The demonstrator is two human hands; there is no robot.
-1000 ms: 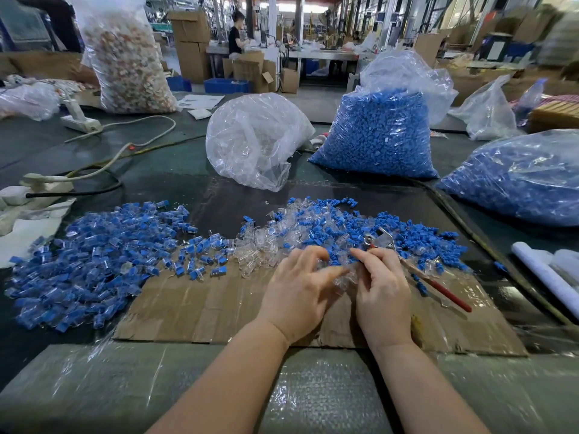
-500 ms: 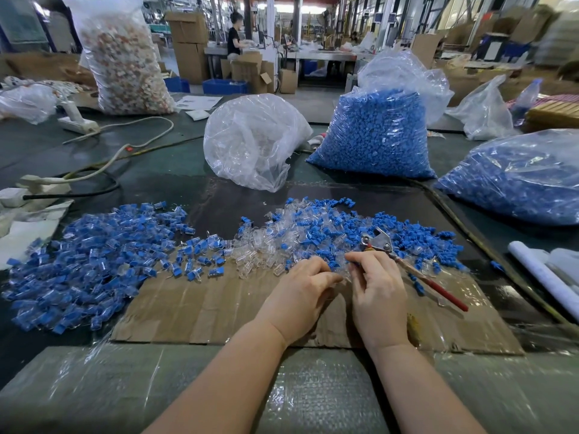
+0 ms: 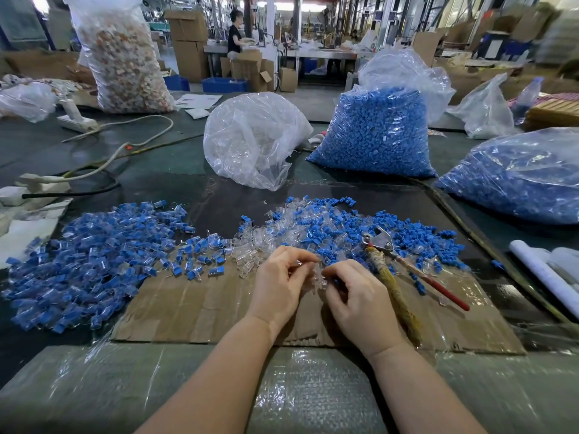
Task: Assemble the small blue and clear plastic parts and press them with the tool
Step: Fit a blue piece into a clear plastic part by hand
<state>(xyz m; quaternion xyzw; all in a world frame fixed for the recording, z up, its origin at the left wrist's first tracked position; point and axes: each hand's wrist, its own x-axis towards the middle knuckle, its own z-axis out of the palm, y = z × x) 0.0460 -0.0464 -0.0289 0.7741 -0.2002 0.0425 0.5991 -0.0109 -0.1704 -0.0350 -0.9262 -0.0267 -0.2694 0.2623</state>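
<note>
Both hands meet over the cardboard sheet (image 3: 200, 311). My left hand (image 3: 279, 283) pinches a small clear plastic part (image 3: 318, 275) at its fingertips. My right hand (image 3: 357, 299) curls its fingers against the same clear part from the right; a bit of blue shows under its fingers. The pressing tool (image 3: 380, 242), pliers with one red handle and one tape-wrapped handle, lies on the cardboard just right of my right hand, untouched. A loose pile of blue and clear parts (image 3: 329, 227) spreads beyond the hands. A heap of joined blue-and-clear pieces (image 3: 91, 258) lies at the left.
Behind the piles stand a clear bag of clear parts (image 3: 253, 139) and two bags of blue parts (image 3: 379, 133) (image 3: 517, 177). Cables and a power strip (image 3: 34, 186) lie at the left. White rolls (image 3: 545, 270) sit at the right edge. A person works far behind.
The hands pulled back from the pile toward me, bringing a clear part between them. The right hand moved left off the tool's handle, which now lies bare on the cardboard.
</note>
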